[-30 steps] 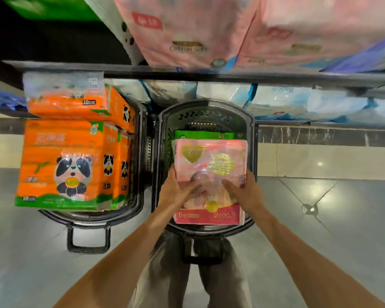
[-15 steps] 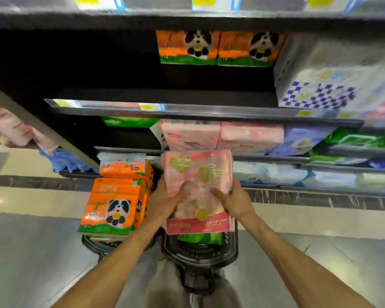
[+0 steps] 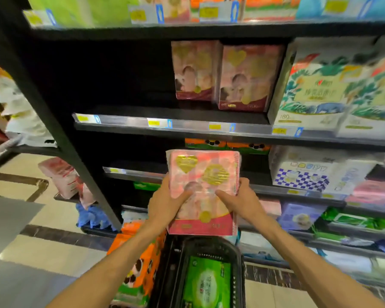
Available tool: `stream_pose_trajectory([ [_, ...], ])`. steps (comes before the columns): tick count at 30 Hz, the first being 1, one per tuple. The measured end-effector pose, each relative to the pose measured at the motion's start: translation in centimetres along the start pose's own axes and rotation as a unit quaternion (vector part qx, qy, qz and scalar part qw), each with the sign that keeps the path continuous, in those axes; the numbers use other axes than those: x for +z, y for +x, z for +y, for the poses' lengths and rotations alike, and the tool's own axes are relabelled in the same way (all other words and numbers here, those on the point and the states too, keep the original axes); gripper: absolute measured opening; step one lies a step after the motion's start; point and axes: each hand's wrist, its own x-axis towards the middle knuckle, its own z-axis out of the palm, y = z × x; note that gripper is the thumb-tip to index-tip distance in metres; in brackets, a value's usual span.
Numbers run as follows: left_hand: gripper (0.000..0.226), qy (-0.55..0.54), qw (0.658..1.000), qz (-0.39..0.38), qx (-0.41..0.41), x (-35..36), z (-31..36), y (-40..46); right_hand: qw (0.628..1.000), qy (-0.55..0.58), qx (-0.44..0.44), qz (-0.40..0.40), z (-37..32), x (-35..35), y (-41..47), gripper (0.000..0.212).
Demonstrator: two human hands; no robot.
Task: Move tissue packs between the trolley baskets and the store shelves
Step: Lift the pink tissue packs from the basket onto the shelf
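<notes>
Pink tissue pack (image 3: 202,192): upright, held in the air above the black trolley basket (image 3: 238,263), before the shelves. Left hand (image 3: 165,203) grasps its left edge, right hand (image 3: 240,201) its right edge.

Glossy plastic-wrapped pink tissue pack (image 3: 202,192), black perforated plastic basket (image 3: 239,272), shiny metal shelf edge (image 3: 187,125)

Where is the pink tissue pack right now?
Centre of the head view: the pink tissue pack is held by both hands, left hand and right hand, above the black basket.
</notes>
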Motion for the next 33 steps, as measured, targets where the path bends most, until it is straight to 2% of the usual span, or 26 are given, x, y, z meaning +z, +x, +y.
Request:
stream_pose_trajectory([
  [2, 0.082, 0.013, 0.999, 0.022, 0.030, -1.8, 1.6, 0.9, 1.000, -0.004, -0.019, 0.018, -2.1, -1.2, 0.5, 0.085],
  [5, 0.074, 0.010, 0.996, 0.052, 0.076, -4.4, 4.1, 2.6, 0.998, -0.015, -0.046, 0.049, -5.8, -3.1, 1.1, 0.084],
  [10, 0.081, 0.014, 0.990, 0.095, 0.100, -7.9, 6.7, 6.9, 0.991, -0.031, -0.095, 0.087, -11.6, -5.8, 2.9, 0.073],
  [15, 0.073, 0.029, 0.985, 0.097, 0.138, -10.8, 8.6, 11.5, 0.981, -0.091, -0.139, 0.104, -16.3, -7.5, 5.5, 0.058],
  [18, 0.078, 0.039, 0.985, 0.093, 0.137, -12.2, 9.1, 15.1, 0.977, -0.120, -0.129, 0.116, -18.8, -8.1, 7.9, 0.077],
  [21, 0.080, 0.033, 0.986, 0.083, 0.140, -13.3, 9.2, 18.3, 0.977, -0.128, -0.112, 0.126, -20.7, -8.1, 10.3, 0.081],
  [26, 0.061, 0.039, 0.985, 0.076, 0.149, -14.7, 9.9, 24.1, 0.970, -0.154, -0.094, 0.165, -23.6, -8.2, 14.4, 0.086],
  [31, 0.076, 0.076, 0.986, 0.079, 0.129, -15.6, 10.4, 30.1, 0.966, -0.164, -0.063, 0.188, -25.7, -7.8, 19.0, 0.101],
  [33, 0.079, 0.094, 0.986, 0.081, 0.107, -15.6, 10.4, 32.1, 0.966, -0.155, -0.059, 0.199, -26.2, -7.7, 20.8, 0.096],
])
